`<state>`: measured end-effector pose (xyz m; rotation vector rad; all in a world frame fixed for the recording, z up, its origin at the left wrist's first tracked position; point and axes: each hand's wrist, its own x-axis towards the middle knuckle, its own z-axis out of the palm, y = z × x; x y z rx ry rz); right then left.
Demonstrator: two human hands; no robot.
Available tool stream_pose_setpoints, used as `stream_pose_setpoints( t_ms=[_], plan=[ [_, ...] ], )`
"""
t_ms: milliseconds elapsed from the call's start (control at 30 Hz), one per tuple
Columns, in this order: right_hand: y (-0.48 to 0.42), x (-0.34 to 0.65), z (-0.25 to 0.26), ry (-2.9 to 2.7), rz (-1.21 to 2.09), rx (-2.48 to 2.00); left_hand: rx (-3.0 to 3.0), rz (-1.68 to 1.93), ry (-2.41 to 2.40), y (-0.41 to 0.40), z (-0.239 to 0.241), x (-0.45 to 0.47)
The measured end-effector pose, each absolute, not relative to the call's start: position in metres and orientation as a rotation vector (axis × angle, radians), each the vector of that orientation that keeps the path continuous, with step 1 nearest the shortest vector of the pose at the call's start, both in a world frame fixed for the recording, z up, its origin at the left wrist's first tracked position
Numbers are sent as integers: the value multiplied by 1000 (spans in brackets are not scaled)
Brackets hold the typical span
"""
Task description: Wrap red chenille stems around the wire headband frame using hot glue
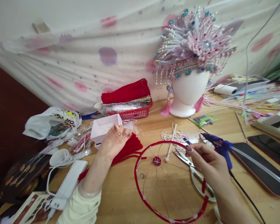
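Your right hand [213, 168] pinches the red hoop [203, 207] at one o'clock, its hub [156, 160] toward eleven. Your left hand [114, 144] points to one, curled; can't tell if full.

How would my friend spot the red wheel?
Find the white mannequin head wearing the jewelled headdress. Come down the wooden table to the right hand, holding the red wheel. Unlike the scissors nearby, it's a round ring with thin wire spokes.

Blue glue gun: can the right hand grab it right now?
Probably not without letting go first: the right hand holds the red spoked frame. The glue gun lies close by, though, with nothing seeming to block it.
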<state>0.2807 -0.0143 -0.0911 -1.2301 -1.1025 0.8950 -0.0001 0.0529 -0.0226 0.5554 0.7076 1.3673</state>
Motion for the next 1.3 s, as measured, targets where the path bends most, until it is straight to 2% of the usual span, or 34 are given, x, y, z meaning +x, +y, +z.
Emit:
stream_pose_setpoints(
  t_ms=[533, 800, 1067, 1300],
  plan=[
    [-13, 278, -84, -1138, 922, -1199, 696, 1384, 784, 60, -26, 8],
    [-14, 275, -83, -1187, 912, -1195, 883, 1538, 755, 75, -5, -15],
    [-16, 270, -83, -1213, 973, -1149, 1330, 1103, 1074, 76, -34, -1],
    [-15, 270, -86, -1257, 1027, -1108, 1417, 1084, 1310, 72, -36, -8]
  ],
)
